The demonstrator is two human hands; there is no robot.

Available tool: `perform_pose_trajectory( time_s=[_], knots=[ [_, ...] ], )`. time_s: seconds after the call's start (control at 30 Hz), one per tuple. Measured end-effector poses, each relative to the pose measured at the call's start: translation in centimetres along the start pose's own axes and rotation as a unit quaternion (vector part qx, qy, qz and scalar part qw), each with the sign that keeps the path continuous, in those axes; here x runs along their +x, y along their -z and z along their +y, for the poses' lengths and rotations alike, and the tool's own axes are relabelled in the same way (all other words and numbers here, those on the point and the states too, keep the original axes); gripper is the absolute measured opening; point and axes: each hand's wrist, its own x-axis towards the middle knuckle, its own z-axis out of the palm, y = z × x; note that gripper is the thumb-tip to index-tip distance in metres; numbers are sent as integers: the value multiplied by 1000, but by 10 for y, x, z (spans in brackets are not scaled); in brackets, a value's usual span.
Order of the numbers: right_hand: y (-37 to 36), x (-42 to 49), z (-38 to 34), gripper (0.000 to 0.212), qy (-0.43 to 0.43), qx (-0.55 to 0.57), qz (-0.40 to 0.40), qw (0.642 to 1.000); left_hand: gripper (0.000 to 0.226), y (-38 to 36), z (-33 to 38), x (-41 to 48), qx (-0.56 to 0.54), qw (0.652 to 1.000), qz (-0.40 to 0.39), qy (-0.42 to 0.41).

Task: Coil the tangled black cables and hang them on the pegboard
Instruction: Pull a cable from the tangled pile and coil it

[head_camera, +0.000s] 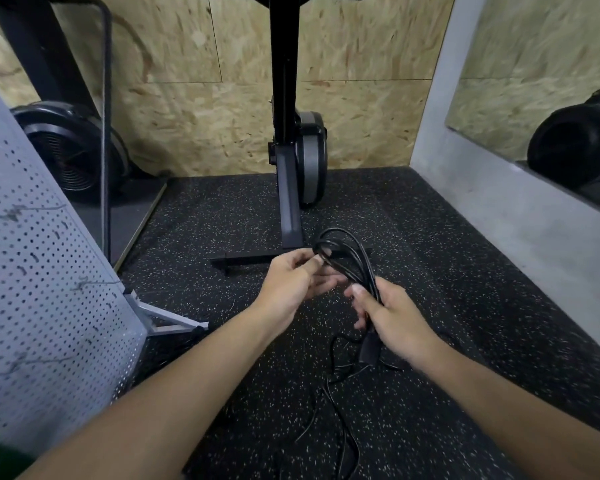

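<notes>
A black cable coil point(349, 252) of several loops stands up between my hands over the speckled floor. My right hand point(392, 320) grips the gathered bottom of the loops, and a black plug or adapter point(369, 351) hangs just under it. My left hand point(297, 280) pinches a strand at the coil's upper left with thumb and forefinger, the other fingers spread loosely. More black cable point(338, 420) trails loose on the floor below my hands. The grey pegboard point(39, 306) leans at the left, with small hooks on it.
A black exercise machine point(297, 157) stands on its foot bar just behind the coil. The pegboard's metal foot point(168, 322) juts out on the floor. A fan wheel point(71, 150) sits behind the pegboard; a grey wall with a mirror runs along the right.
</notes>
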Motion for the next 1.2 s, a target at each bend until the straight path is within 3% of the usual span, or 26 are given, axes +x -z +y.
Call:
perform_pose_trajectory(
  time_s=[0.1, 0.23, 0.3, 0.37, 0.47, 0.57, 0.63, 0.73, 0.8, 0.87, 0.97, 1.1, 1.2],
  knots=[
    [5, 3, -8, 24, -1, 75, 11, 997, 30, 16, -11, 3, 169, 980, -100, -14],
    [13, 3, -23, 24, 2, 179, 8, 984, 37, 27, -36, -5, 435, 854, -287, 13],
    [18, 4, -24, 24, -1, 159, 25, 987, 20, 30, -44, -6, 516, 808, -285, -16],
    [28, 7, -19, 24, -4, 104, 75, 992, 6, 36, -44, -4, 547, 795, -260, -35],
    [43, 9, -8, 26, -6, -106, 122, 987, 18, 38, -33, -2, 554, 803, -213, -55],
    [41, 5, -4, 28, -20, -276, 44, 960, 18, 24, -16, -7, 547, 795, -149, -215],
    [35, 2, -4, 37, -27, -299, -7, 954, 16, 15, -7, -9, 509, 799, -102, -303],
    [27, -7, -9, 73, -50, -235, -92, 966, 18, 11, 0, -11, 461, 815, -54, -347],
    [23, -12, -13, 88, -32, -225, -155, 962, 22, 10, 2, -11, 445, 827, -44, -342],
    [22, -12, -13, 65, -22, -220, -195, 956, 28, 11, 3, -9, 440, 835, -29, -330],
    [24, -7, -9, 22, -12, -226, -175, 958, 31, 17, 2, -7, 443, 851, -17, -283],
    [30, -5, -2, 18, 3, -231, -128, 965, 21, 27, -2, -5, 411, 894, -33, -173],
    [36, -4, 0, 22, 4, -226, -102, 969, 31, 39, -4, 2, 398, 912, -36, -90]
  ],
)
